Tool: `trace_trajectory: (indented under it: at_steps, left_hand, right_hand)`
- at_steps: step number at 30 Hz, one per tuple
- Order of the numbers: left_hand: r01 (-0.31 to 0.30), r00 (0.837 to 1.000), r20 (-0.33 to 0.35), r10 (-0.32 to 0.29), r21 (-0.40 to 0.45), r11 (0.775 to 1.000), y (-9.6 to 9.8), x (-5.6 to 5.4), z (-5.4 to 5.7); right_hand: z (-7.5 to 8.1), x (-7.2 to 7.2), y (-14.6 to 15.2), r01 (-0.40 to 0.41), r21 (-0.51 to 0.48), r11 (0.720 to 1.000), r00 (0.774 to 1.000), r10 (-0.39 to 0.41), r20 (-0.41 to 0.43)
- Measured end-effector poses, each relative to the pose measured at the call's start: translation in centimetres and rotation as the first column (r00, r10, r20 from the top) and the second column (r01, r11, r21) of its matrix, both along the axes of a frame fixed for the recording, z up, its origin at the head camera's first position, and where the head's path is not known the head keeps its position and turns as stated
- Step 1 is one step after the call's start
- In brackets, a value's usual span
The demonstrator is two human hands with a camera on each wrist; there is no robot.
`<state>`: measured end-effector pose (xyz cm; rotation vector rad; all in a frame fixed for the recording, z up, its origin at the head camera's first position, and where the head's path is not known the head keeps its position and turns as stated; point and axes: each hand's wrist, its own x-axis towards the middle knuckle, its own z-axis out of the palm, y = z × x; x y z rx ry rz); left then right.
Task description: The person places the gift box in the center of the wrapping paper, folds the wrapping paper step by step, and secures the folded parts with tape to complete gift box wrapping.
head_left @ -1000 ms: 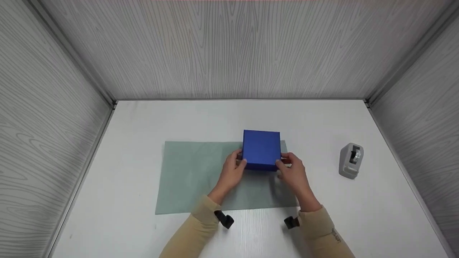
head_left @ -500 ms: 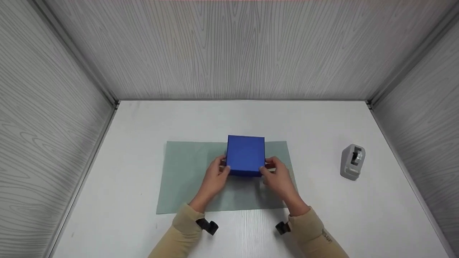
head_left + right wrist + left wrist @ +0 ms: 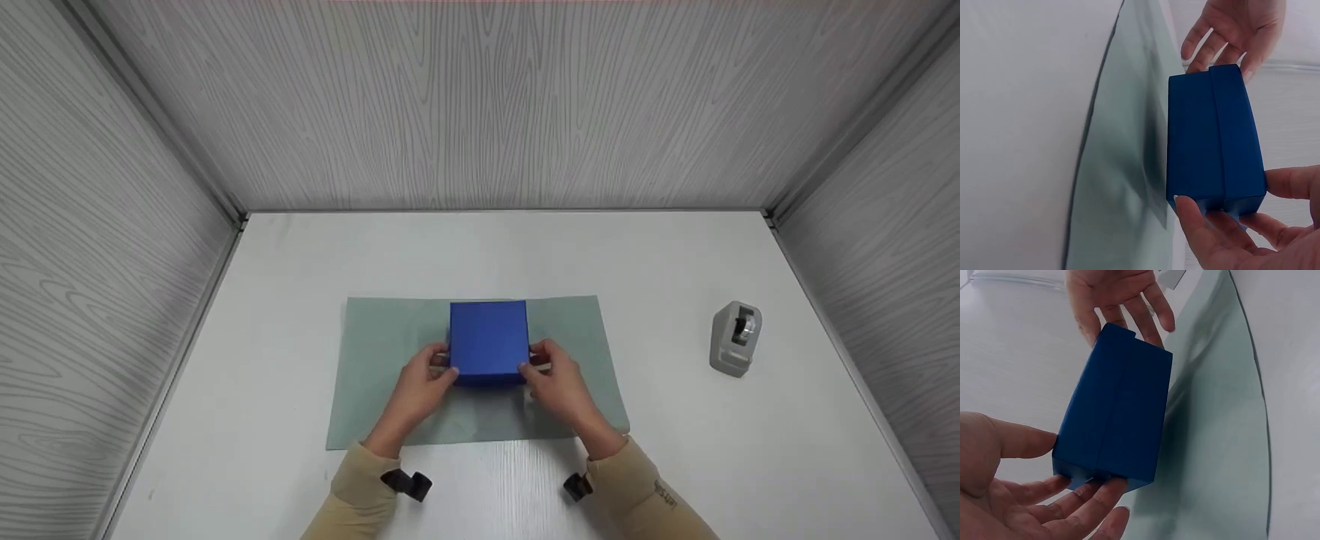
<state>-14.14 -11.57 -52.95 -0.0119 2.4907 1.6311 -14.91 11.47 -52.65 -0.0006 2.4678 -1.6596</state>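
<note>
A blue lidded box (image 3: 489, 341) is held between both hands above a pale green sheet of paper (image 3: 375, 397). My left hand (image 3: 416, 386) grips its left side, thumb at the near top edge and fingers along the side, as the left wrist view shows. From the other side my right hand (image 3: 559, 382) grips it the same way. In the right wrist view the box (image 3: 1213, 140) shows a lid seam running along its front face, and a shadow falls on the sheet (image 3: 1123, 146) beneath. The far face of the box is hidden.
A grey tape dispenser (image 3: 735, 339) stands on the white table (image 3: 660, 255) to the right of the sheet. Grey wood-grain panels (image 3: 480, 105) enclose the table at the back and both sides. Each sleeved wrist carries a small black camera (image 3: 409, 484).
Both hands have carried the blue box left and toward the person, from the sheet's right part to around its middle. The sheet and tape dispenser have stayed in place.
</note>
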Motion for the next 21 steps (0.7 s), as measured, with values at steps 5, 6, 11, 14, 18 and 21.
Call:
trace_trajectory:
  at_steps: [5, 6, 11, 14, 18, 21]
  left_hand:
    - [0.005, 1.0, 0.024, -0.005, -0.011, 1.0, -0.5, 0.1, -0.4]
    - [0.004, 1.0, 0.025, -0.004, -0.013, 1.0, -0.5, 0.1, -0.4]
    - [-0.008, 0.999, 0.033, 0.009, -0.027, 1.0, -0.6, 0.1, -0.7]
    - [-0.012, 0.999, 0.043, 0.013, -0.029, 1.0, -0.6, 0.1, -1.0]
    - [-0.001, 0.999, 0.033, 0.002, -0.035, 0.999, -0.9, 0.0, -1.1]
    - [0.013, 1.0, 0.009, -0.013, -0.059, 0.998, -1.4, 0.0, -1.3]
  right_hand:
    - [-0.6, -0.1, -0.3, -0.017, 0.015, 1.0, 1.0, 0.017, 0.014]
    - [-0.7, -0.1, -0.3, -0.023, 0.017, 1.0, 1.0, 0.023, 0.013]
    - [-1.3, 0.0, -0.3, -0.046, 0.014, 0.999, 0.999, 0.046, 0.01]
    - [-1.5, 0.1, -0.4, -0.051, 0.008, 0.999, 0.999, 0.05, 0.016]
    - [-1.6, 0.0, -0.2, -0.07, 0.029, 0.997, 0.998, 0.07, 0.01]
    - [-1.4, -0.3, 0.3, -0.094, 0.083, 0.992, 0.996, 0.094, -0.005]
